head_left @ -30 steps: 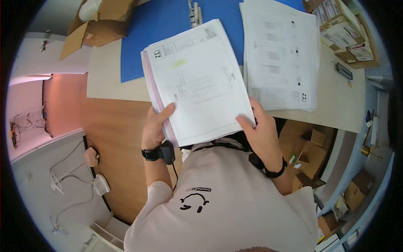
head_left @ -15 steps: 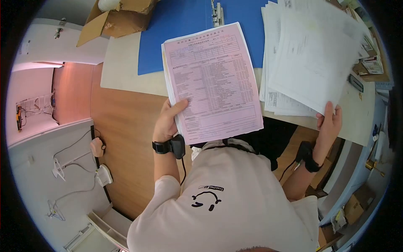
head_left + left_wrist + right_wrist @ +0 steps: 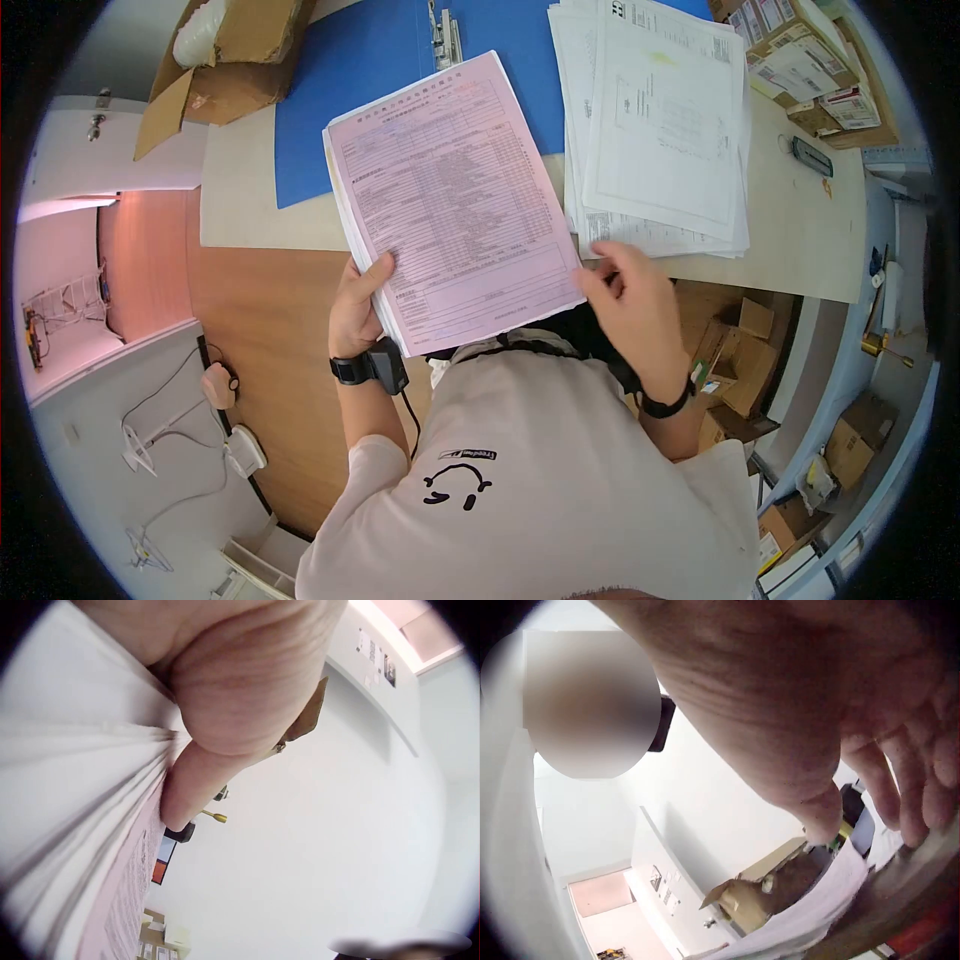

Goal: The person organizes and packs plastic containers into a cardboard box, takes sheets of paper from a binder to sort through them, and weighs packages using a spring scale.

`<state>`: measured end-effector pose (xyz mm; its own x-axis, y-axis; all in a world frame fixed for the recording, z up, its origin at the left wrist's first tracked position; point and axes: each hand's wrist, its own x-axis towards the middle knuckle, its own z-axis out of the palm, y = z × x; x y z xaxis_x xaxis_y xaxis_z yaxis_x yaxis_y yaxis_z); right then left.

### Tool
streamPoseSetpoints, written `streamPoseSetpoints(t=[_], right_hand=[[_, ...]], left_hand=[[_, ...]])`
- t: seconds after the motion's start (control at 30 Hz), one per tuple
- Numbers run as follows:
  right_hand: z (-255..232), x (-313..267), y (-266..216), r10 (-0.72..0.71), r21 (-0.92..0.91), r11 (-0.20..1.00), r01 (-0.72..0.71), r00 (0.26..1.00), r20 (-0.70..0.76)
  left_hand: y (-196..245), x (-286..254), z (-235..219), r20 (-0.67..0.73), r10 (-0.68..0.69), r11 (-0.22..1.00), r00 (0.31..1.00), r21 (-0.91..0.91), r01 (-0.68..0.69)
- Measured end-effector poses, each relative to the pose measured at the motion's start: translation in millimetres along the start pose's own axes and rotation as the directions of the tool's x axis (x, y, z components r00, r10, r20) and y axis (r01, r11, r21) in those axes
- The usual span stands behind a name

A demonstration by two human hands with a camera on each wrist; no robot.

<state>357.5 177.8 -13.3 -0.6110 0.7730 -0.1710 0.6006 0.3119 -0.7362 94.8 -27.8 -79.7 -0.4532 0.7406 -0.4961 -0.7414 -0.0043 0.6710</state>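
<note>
Right hand (image 3: 638, 312) returns from flat white paper pile (image 3: 662, 140), freed, fingers relaxed — left hand (image 3: 355, 312) grips thick pink-topped paper stack (image 3: 455, 200)

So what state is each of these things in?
Pink form: face up atop held papers
Left hand: gripping those papers
Right hand: at their corner, contact unclear
Blue folder: lying open
Metal clip: too small to tell
Paper pile: uneven edges
Left box: flaps open
Labelled boxes: piled together

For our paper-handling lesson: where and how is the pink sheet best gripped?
Pinch the pink sheet, probably best at its lower right corner, coming from the right: it is thin, and the thumb of the left hand lies over its left edge.
</note>
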Motion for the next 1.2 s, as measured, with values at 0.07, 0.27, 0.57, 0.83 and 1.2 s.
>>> streamPoseSetpoints(t=[0.07,0.27,0.57,0.83,1.2], right_hand=[[12,2,-1,-0.073,0.075,0.995,0.070,0.996,0.041],[21,1,-3,-0.086,0.041,0.995,0.086,0.996,-0.004],[40,-5,-6,-0.127,0.126,0.983,0.134,0.990,-0.060],[34,-6,-11,-0.060,0.150,0.986,0.067,0.997,-0.050],[17,7,17,0.192,0.645,0.764,0.009,0.951,-0.241]], left_hand=[[1,0,-3,-0.008,0.007,1.000,1.000,0.010,-0.007],[0,-3,-8,0.041,0.027,0.997,0.999,-0.080,-0.024],[6,-2,10,-0.082,-0.030,0.999,0.996,-0.044,0.027],[4,-2,11,-0.148,0.007,0.999,0.989,0.048,0.000],[1,-2,9,-0.154,0.027,0.998,0.988,0.060,-0.018]])
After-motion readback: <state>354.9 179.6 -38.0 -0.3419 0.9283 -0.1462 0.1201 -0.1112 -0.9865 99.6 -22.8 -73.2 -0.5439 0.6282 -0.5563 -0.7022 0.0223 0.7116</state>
